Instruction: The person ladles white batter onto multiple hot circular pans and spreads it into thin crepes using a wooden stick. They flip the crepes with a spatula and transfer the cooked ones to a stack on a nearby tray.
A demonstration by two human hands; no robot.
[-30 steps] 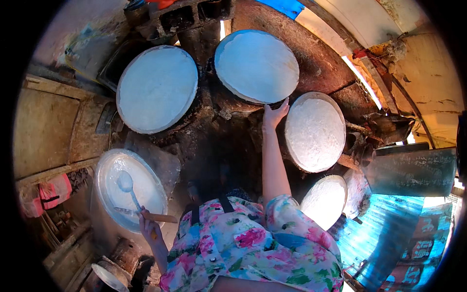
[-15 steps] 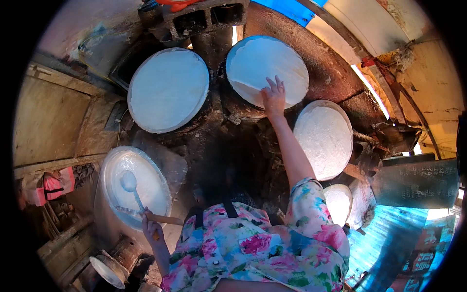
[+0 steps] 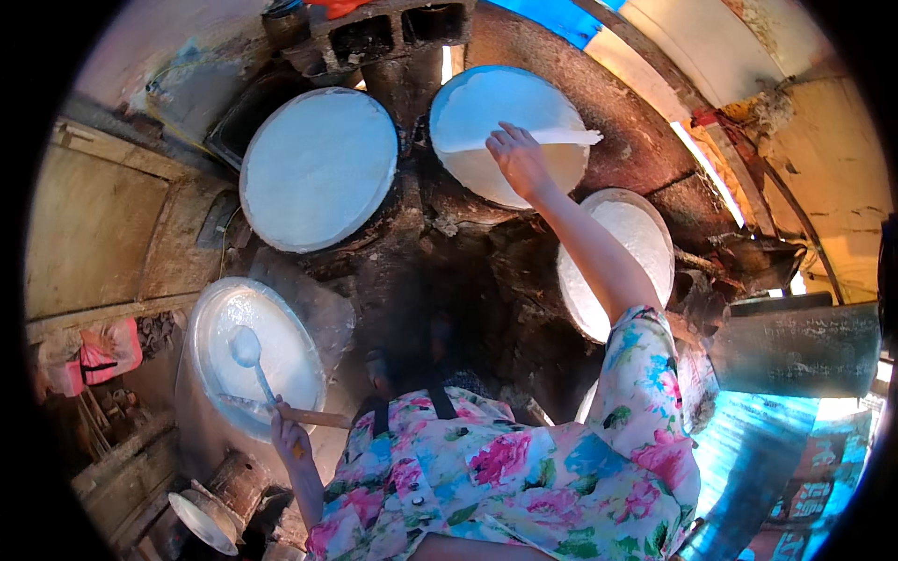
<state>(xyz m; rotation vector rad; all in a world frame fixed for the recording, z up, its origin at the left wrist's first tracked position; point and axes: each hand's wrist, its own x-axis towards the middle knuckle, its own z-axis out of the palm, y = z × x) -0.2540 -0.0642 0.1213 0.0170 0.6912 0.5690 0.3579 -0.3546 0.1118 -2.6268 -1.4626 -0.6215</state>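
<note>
My right hand (image 3: pixel 519 161) is closed on the near edge of a thin white sheet (image 3: pixel 561 137) and peels it back over a round griddle (image 3: pixel 510 179) at the far middle. The far part of the sheet still lies flat. My left hand (image 3: pixel 291 436) is closed around the handle of a ladle (image 3: pixel 245 346) and, it seems, a wooden-handled scraper (image 3: pixel 316 417). Both reach over a wide round basin (image 3: pixel 195 348) of white batter at the left. The scraper's flat blade rests across the basin; the ladle's bowl is above or in the batter, I cannot tell which.
Another round griddle (image 3: pixel 319 170) coated white stands at the far left, and a third (image 3: pixel 617 248) at the right, partly behind my right forearm. A small round pan (image 3: pixel 203 522) sits at the lower left. Concrete blocks (image 3: pixel 393 37) stand at the back.
My right hand has pulled the sheet's near edge up and away from me, folding it into a strip and baring the griddle's near part. My left hand has hardly moved.
</note>
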